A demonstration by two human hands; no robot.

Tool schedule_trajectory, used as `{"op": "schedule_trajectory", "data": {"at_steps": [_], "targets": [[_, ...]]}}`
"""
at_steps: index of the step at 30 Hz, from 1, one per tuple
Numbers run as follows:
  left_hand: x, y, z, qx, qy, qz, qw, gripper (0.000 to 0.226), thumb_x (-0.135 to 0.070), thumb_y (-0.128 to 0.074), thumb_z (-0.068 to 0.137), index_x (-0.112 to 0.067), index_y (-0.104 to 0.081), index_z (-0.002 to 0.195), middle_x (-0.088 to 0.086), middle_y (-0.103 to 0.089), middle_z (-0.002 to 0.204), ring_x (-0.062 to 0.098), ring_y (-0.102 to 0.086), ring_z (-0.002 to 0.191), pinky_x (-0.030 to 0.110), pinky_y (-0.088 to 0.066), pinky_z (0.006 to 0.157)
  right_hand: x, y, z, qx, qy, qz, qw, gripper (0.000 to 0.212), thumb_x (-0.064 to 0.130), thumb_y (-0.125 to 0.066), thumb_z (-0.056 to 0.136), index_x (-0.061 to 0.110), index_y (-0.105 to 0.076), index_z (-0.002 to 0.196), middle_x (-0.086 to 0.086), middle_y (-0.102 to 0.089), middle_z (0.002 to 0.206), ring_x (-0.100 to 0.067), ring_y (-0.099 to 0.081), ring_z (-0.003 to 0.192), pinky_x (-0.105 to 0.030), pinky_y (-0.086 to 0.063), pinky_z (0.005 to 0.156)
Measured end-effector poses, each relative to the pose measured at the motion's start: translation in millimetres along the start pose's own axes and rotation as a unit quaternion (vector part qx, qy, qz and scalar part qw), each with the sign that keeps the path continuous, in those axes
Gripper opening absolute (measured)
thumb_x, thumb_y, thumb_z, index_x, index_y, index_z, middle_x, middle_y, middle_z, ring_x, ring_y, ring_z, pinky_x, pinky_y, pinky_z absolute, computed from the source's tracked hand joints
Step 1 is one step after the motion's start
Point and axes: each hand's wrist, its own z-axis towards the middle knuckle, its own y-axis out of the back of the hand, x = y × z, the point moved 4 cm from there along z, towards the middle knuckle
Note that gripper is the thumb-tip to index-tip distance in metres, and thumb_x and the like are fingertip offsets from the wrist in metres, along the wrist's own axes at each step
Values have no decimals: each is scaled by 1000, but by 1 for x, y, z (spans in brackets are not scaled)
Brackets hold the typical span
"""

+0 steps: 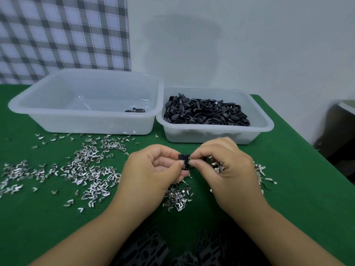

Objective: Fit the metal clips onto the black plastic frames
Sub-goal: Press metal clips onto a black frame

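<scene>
While both hands hover above the middle of the green felt tabletop (297,179), I see the left hand (153,167) pinching a small black plastic frame (182,157) between thumb and forefinger, its other fingers curled under. The right hand (221,164) meets it from the other side, thumb and forefinger pinching a shiny bent metal clip (189,158) against the frame's right end. How far the clip is seated I cannot tell.

Loose silver clips (86,167) lie scattered over the left half of the tabletop, and a smaller pile (177,196) sits just below the hands.

Along the far edge stands a large translucent plastic tub (86,123) with a few black pieces (135,110) in its right side. A smaller translucent tub (211,135) is right beside it, heaped with black frames (205,114). At the near edge lie blurred black slotted parts (151,248).
</scene>
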Motion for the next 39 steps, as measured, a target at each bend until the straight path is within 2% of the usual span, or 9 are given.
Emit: {"op": "schedule_trajectory", "data": {"at_steps": [14, 21, 26, 31, 35, 39], "targets": [[-6, -4, -4, 24, -9, -10, 1000, 14, 9, -68, 77, -5, -68, 75, 12, -72, 65, 19, -73, 62, 17, -54, 55, -1, -2, -1, -6, 12, -23, 1000, 10, 6, -76, 72, 12, -70, 74, 5, -61, 75, -15, -54, 78, -17, -42, 71], [-6, -2, -5, 18, -42, 66, 997, 22, 5, -69, 77, -16, -69, 73, 4, -73, 66, 13, -72, 62, 18, -56, 57, -2, -1, 1, 23, -6, 6, 1000, 7, 11, -77, 71, 13, -72, 76, 5, -64, 75, -13, -56, 79, -17, -43, 70], [-8, -3, -6, 9, -94, 150, 984, 29, 0, -70, 77, -28, -67, 81, -6, -73, 69, 5, -70, 63, 14, -53, 57, -8, -4, 2, 73, -57, 41, 995, 19, 16, -76, 73, 20, -72, 92, 8, -64, 88, -11, -56, 90, -22, -44, 79], [-11, -2, -8, 4, -139, 214, 967, 28, -7, -70, 77, -32, -64, 86, -10, -71, 70, 6, -69, 63, 16, -55, 59, -8, -5, 2, 94, -52, 48, 993, 11, 18, -72, 74, 20, -73, 85, 11, -64, 83, -9, -55, 87, -22, -44, 77], [-13, -3, -10, -1, -161, 230, 960, 28, -5, -70, 77, -31, -63, 85, -10, -70, 70, 7, -69, 63, 19, -56, 60, -6, -5, 4, 99, -48, 37, 993, 9, 21, -69, 72, 20, -72, 80, 14, -63, 80, -5, -54, 84, -18, -42, 76], [-10, -2, -9, -5, -129, 188, 974, 26, -3, -70, 78, -28, -64, 81, -9, -71, 68, 6, -70, 62, 19, -56, 58, -3, -6, 7, 83, -27, 20, 996, 8, 20, -70, 74, 18, -72, 81, 12, -64, 80, -8, -55, 86, -17, -43, 78]]}}
